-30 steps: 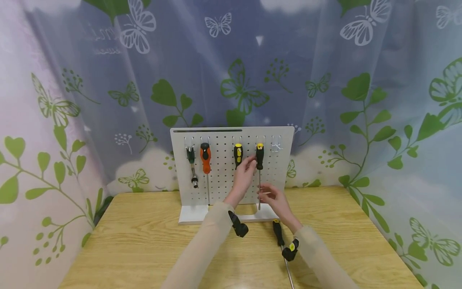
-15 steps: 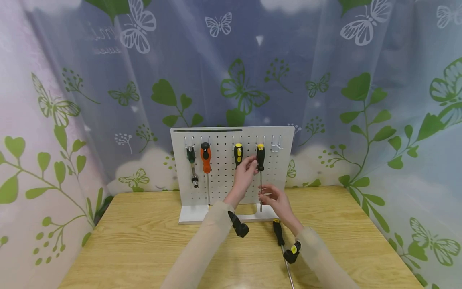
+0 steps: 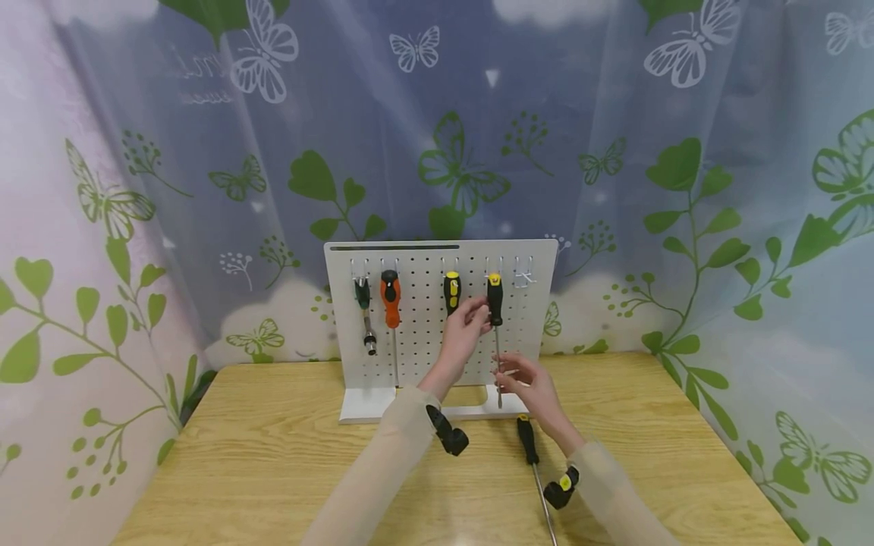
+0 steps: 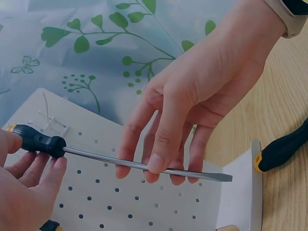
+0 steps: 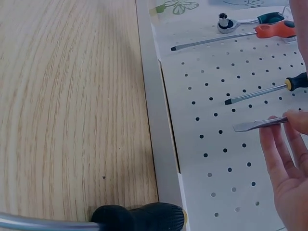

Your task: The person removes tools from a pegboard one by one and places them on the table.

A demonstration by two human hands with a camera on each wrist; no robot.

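Observation:
In the head view a flathead screwdriver [image 3: 495,301] with a black handle and yellow end hangs nearly upright before the white pegboard [image 3: 505,249]. My left hand [image 3: 460,337] holds its handle from the left, fingertips and thumb around it, as the left wrist view shows. Lower down, my right hand [image 3: 535,385] pinches the steel shaft [image 4: 106,158] between thumb and fingers. The flat tip [image 5: 246,126] sticks out beyond the right fingers. At the top right of the board, white hooks [image 3: 524,274] carry nothing.
On the board hang a ratchet wrench [image 3: 363,293] with a green handle, an orange-and-black screwdriver [image 3: 391,297] and a black-and-yellow screwdriver [image 3: 452,287]. Another black-handled screwdriver [image 3: 526,438] lies on the wooden table [image 3: 273,455] below my right hand. A patterned curtain [image 3: 546,91] surrounds the table.
The screwdriver has shifted a little right and down in the head view, both hands holding it. My right hand has moved slightly down and right with the shaft.

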